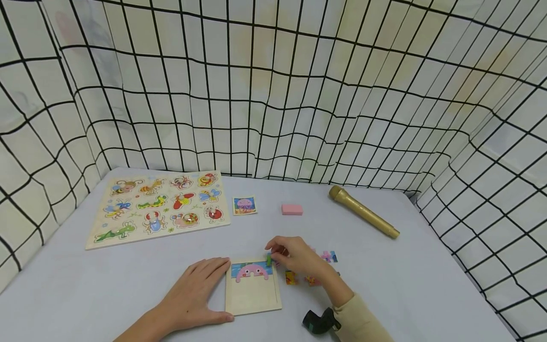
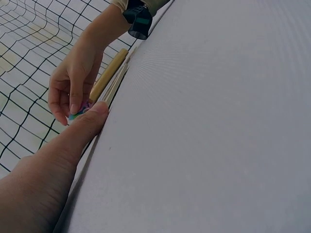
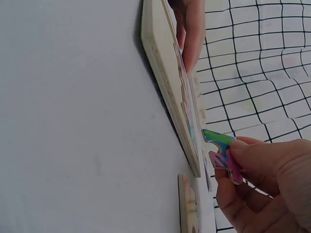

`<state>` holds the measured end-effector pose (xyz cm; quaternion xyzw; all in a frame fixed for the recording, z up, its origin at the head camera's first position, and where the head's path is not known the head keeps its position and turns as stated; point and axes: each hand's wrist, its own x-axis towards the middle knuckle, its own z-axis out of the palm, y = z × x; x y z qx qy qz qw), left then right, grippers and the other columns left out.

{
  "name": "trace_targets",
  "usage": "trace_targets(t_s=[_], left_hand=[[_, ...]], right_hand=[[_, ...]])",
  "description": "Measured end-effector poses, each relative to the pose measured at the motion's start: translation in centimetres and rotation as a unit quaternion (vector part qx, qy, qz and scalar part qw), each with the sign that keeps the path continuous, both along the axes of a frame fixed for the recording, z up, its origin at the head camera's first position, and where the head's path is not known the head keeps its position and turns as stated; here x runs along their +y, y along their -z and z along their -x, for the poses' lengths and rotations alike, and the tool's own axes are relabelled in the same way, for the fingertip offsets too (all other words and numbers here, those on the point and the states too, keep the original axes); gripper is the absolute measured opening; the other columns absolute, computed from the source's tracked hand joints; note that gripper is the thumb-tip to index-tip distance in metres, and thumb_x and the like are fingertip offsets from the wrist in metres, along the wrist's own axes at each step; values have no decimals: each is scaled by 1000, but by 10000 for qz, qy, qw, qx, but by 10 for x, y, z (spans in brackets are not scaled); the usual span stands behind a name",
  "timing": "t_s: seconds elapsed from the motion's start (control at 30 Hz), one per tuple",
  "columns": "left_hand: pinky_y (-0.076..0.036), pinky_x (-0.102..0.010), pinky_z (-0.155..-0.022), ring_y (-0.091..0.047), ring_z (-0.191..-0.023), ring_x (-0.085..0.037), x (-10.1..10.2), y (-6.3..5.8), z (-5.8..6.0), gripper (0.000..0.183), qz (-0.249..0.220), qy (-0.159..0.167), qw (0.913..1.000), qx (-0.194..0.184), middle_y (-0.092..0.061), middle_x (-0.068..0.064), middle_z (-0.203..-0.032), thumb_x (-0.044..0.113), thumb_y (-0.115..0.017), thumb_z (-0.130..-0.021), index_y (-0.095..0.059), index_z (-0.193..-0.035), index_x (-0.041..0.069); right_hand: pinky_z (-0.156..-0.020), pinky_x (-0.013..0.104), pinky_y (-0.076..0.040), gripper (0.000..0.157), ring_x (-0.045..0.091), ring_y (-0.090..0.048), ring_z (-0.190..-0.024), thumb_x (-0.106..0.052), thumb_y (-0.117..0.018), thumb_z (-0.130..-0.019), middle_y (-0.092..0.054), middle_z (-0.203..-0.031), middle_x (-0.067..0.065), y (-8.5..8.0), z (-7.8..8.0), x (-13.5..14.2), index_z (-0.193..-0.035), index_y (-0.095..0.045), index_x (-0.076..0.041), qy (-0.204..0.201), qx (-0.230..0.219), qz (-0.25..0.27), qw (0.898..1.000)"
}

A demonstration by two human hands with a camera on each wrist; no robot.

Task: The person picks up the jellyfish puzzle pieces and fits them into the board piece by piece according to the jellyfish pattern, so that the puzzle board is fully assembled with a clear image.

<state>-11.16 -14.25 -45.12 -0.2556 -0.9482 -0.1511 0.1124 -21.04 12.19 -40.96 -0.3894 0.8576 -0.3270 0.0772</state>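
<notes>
My right hand [image 1: 297,255] pinches a small green, blue and pink jigsaw piece [image 3: 224,150] between thumb and fingers. It hovers at the upper right corner of a square wooden puzzle tray [image 1: 255,299]. Across the tray's top, fitted pieces form a pink octopus face [image 1: 251,272] on blue; the lower part is bare wood. Along the tray's left side, my left hand [image 1: 194,297] lies spread, fingertips at the upper left corner and thumb at the lower left corner. Loose pieces [image 1: 291,278] lie right of the tray, partly hidden under the right hand and forearm.
Behind the tray lie an octopus picture card [image 1: 245,205] and a pink block [image 1: 292,209]. A wooden insect puzzle board [image 1: 160,206] is at the back left, a gold microphone [image 1: 363,211] at the back right. Black netting [image 1: 273,99] encloses the table. A black device [image 1: 320,321] is at the right wrist.
</notes>
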Motion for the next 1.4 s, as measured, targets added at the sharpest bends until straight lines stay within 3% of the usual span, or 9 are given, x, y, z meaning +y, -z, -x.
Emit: trace_targets(t_s=[0.8, 1.4], left_hand=[[-30, -43, -99, -39, -122, -20, -1, 0, -1, 104, -12, 16, 10000, 78, -44, -4, -136, 84, -46, -63, -47, -134, 7], [-29, -44, -100, -38, -123, -21, -1, 1, 1, 105, -13, 7, 10000, 3, -43, -4, -137, 84, -45, -63, -46, -135, 7]], right_hand=[[-73, 16, -48, 15, 1, -55, -80, -12, -57, -91, -62, -91, -6, 5, -12, -20, -105, -61, -11, -265, -280, 146, 9991], [-59, 15, -45, 12, 1, -49, -67, -14, -62, -87, -58, -78, -9, 12, -19, -30, -99, -64, -11, -510, -270, 440, 9974]])
